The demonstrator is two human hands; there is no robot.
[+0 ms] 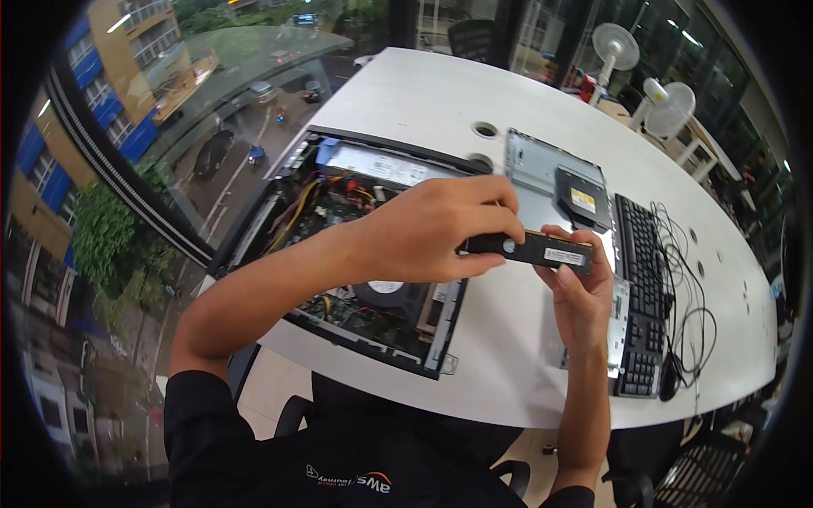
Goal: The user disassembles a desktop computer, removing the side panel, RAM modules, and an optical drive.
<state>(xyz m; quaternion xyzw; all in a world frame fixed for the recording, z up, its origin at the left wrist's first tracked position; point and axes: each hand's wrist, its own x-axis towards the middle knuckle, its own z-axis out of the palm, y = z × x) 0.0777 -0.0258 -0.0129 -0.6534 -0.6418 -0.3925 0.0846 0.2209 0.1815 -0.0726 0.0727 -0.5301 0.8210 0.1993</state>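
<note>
Between my two hands is a black RAM stick with a pale label and a gold-coloured edge [535, 250], held level above the table. My left hand [445, 227] pinches its left end between thumb and fingers. At the other end, the thumb and fingers of my right hand [586, 292] close on it. Below and to the left lies an opened desktop computer case [451, 326], its coloured wires, boards and round fan [385, 288] exposed. My left forearm crosses over the case and hides part of its inside.
Right of the case, a metal cover panel [533, 151] lies beneath a black optical drive [583, 196]. Farther right are a black keyboard [639, 288] and loose black cables [699, 326]. The white table [415, 93] meets a window on the left; white fans [616, 46] stand beyond.
</note>
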